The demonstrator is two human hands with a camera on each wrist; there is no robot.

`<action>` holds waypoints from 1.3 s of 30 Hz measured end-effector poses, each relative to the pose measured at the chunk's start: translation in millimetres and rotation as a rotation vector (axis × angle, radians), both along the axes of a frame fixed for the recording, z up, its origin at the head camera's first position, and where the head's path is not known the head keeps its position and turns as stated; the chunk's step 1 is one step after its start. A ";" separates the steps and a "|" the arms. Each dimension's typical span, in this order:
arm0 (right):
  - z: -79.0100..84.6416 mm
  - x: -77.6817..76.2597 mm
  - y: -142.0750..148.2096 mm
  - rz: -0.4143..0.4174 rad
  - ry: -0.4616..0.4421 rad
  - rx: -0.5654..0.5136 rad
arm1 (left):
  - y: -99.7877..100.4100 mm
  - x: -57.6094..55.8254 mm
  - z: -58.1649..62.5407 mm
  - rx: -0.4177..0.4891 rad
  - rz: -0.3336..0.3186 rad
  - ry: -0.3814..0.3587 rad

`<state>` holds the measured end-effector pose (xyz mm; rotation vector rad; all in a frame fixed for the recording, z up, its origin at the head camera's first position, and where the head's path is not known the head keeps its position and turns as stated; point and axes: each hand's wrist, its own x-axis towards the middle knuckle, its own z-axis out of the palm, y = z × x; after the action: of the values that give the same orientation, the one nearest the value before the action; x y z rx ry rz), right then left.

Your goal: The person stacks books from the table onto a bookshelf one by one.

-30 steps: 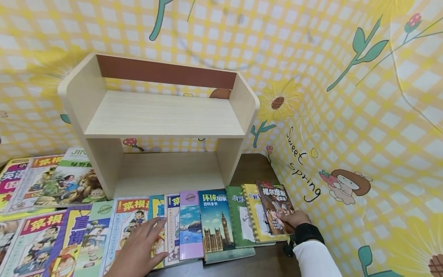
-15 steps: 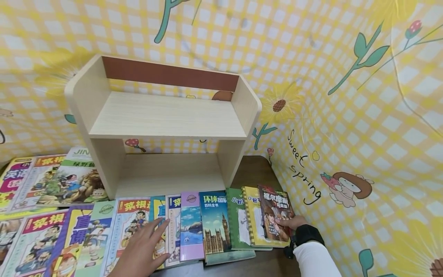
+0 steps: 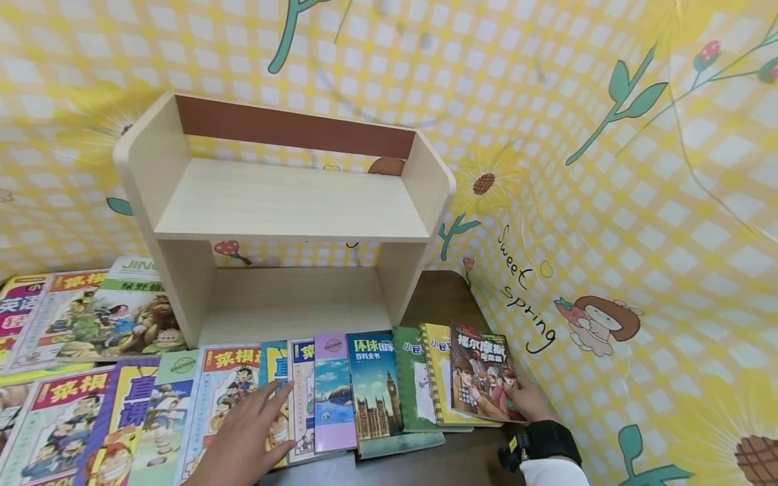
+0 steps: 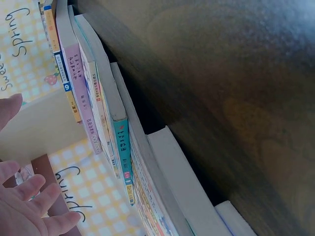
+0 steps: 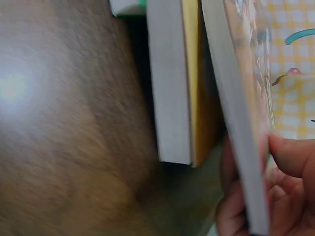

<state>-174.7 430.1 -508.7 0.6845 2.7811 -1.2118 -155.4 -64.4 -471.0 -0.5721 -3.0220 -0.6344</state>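
Note:
My right hand [image 3: 535, 403] pinches the right edge of a dark brown comic-style book [image 3: 477, 371]. In the right wrist view the thumb lies on that book's cover and fingers reach beneath its pages [image 5: 236, 108]; its edge is raised and tilted. Under it lies a yellow spiral-bound book [image 3: 439, 378], beside a green spiral-bound book [image 3: 412, 388]. My left hand [image 3: 246, 432] is spread over a blue-and-yellow book [image 3: 278, 432] in the row; whether it touches cannot be told. In the left wrist view its fingers [image 4: 42, 196] are loosely extended and hold nothing.
A pale wooden two-tier shelf [image 3: 292, 202] stands behind the overlapping row of books. More books, such as a green-and-white one [image 3: 130, 310], lie at the left. The dark brown table [image 3: 450, 466] meets a patterned yellow cloth wall [image 3: 608, 256] close on the right.
The brown book has shifted and turned slightly, its right edge now lifted off the yellow book by my right hand. My left hand stays nearly in place.

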 end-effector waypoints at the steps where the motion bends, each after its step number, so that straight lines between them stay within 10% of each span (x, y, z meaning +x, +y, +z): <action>1: 0.6 2.0 -2.0 -0.020 0.013 -0.028 | -0.5 0.4 0.1 0.000 0.001 0.002; 9: 8.6 17.5 -28.9 -0.209 0.073 -0.335 | -0.8 0.0 0.7 0.024 -0.014 -0.059; 16: 22.4 25.2 -63.8 -0.148 0.125 -0.518 | -3.8 -0.8 1.4 0.174 -0.023 -0.146; 30: 50.1 16.2 -139.2 0.305 0.048 -0.639 | -13.1 -12.9 13.6 0.278 0.013 -0.260; 39: 63.1 7.2 -175.7 0.532 -0.066 -0.737 | -33.5 -15.7 31.0 0.406 -0.090 -0.334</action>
<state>-167.6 254.4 -445.6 -0.0693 1.9903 -1.8162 -171.1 -97.9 -440.0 -0.6348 -3.0205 -1.4341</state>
